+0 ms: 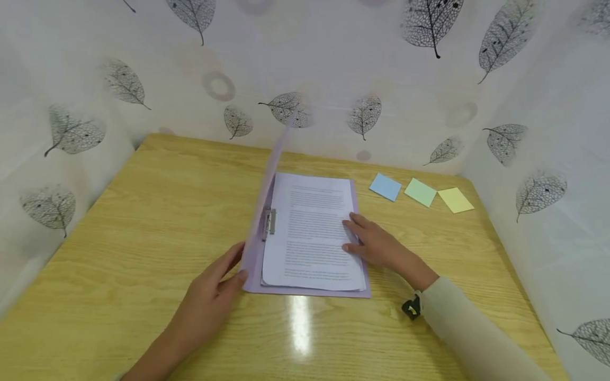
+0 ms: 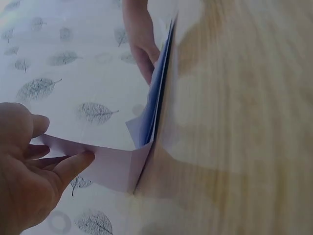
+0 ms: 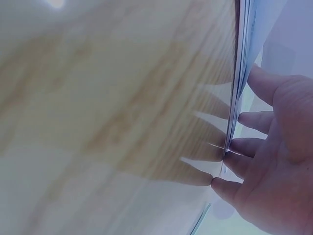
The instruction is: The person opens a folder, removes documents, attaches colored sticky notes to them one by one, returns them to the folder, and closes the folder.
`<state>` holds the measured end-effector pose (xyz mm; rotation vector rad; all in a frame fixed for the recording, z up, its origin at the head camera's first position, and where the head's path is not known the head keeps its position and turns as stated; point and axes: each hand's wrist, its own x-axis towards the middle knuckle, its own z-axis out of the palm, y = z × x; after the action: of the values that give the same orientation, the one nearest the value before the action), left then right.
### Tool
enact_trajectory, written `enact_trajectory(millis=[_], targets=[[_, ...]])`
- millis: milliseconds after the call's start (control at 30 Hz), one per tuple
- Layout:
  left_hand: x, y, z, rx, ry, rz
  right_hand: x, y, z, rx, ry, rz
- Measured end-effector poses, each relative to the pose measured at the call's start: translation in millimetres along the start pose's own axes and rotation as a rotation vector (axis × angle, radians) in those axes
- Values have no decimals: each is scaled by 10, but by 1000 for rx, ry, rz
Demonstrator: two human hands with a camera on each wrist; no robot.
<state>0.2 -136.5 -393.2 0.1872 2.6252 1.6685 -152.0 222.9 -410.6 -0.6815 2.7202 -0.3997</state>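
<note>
A purple folder (image 1: pixel 307 291) lies on the table with its front cover (image 1: pixel 269 185) raised nearly upright on the left. Inside, a stack of printed sheets (image 1: pixel 314 238) lies beneath a metal clip (image 1: pixel 270 222) at the spine. My left hand (image 1: pixel 209 296) pinches the cover near its lower corner, and the left wrist view shows the cover (image 2: pixel 107 164) between thumb and fingers. Fingers spread, my right hand (image 1: pixel 376 241) rests at the right edge of the sheets. In the right wrist view, that hand's fingertips (image 3: pixel 234 147) touch along the folder's edge.
Blue (image 1: pixel 385 187), green (image 1: pixel 420 192) and yellow sticky note pads (image 1: pixel 456 200) lie at the back right of the wooden table (image 1: pixel 157 211). A leaf-patterned white curtain (image 1: pixel 314 63) surrounds the table's back and sides. A dark object (image 1: pixel 412 307) sits at the right wrist.
</note>
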Motion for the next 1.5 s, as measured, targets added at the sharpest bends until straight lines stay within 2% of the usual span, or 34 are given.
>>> enact_trajectory(millis=[67,200,267,433,700,767,833,967,1100,1200,1267,1333,1400,1500], targets=[[-27,-14,-29,-3,28,-18,-6,1,2,-3,-1,5],[-77,-58,-102,71,87,-73,-10,11,15,-7,-2,8],[-94,-78,-145,117,100,-128,-6,20,26,-10,-1,8],[-113,-149,-232,159,98,-320,-3,41,45,-15,7,1],[-101,-297,-282,62,61,-502,-14,65,57,-24,5,1],[-96,-323,-293,11,42,-546,-16,59,56,-23,4,2],[-88,-351,-307,-89,29,-577,-17,54,53,-18,4,6],[-94,-411,-336,-350,-14,-582,-12,51,48,-24,-3,14],[-118,-452,-346,-614,-80,-534,-9,57,42,-35,3,13],[-129,-436,-324,-729,-99,-494,0,61,43,-39,5,15],[-118,-398,-300,-736,-82,-487,7,56,42,-44,1,17],[-78,-348,-278,-697,-43,-478,14,44,42,-48,-5,18],[-16,-302,-271,-627,3,-456,18,27,36,-55,-9,18],[112,-246,-285,-476,39,-375,9,7,15,-54,-11,21]])
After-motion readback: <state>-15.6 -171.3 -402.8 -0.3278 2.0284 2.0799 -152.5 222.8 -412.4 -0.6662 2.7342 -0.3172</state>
